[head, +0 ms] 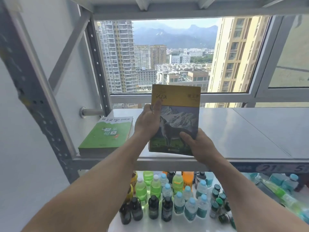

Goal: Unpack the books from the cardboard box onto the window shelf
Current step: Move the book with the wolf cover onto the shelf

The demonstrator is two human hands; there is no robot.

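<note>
I hold a book with a yellow top band and a wolf picture (180, 114) upright over the grey window shelf (250, 131). My left hand (148, 120) grips its left edge, thumb on the cover. My right hand (199, 144) grips its lower right corner, thumb on the cover. A green book (107, 133) lies flat on top of a small stack at the shelf's left end. The cardboard box is out of view.
A grey perforated metal upright (31, 97) of the rack stands at the left. Behind the shelf is a window (175, 56) onto tall buildings. Below the shelf, several bottles (175, 196) stand on a white surface.
</note>
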